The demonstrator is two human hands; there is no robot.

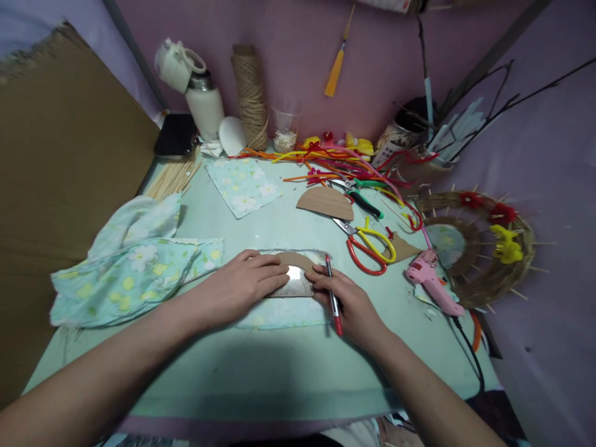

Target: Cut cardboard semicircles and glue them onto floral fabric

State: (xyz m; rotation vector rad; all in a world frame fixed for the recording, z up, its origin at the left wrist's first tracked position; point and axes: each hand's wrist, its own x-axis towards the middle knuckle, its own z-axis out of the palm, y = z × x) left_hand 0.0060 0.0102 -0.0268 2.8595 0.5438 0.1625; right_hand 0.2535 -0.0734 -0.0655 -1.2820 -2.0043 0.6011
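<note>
A half-round brown cardboard piece lies on a light-green floral cloth in front of me. A shiny, clear-looking part reflects light in its middle; I cannot tell if it is separate. My left hand rests over the piece's left side, fingers stretched out and lying flat. At the right side, the thumb and fingertips of my right hand touch the edge. A red and dark pen is held in that same hand, slanting past the fingers.
Folded floral cloth lies left. Beyond my hands are a cardboard half-disc, scissors, pliers and pipe cleaners. A pink glue gun and wreath sit right. A bottle and twine spool stand behind.
</note>
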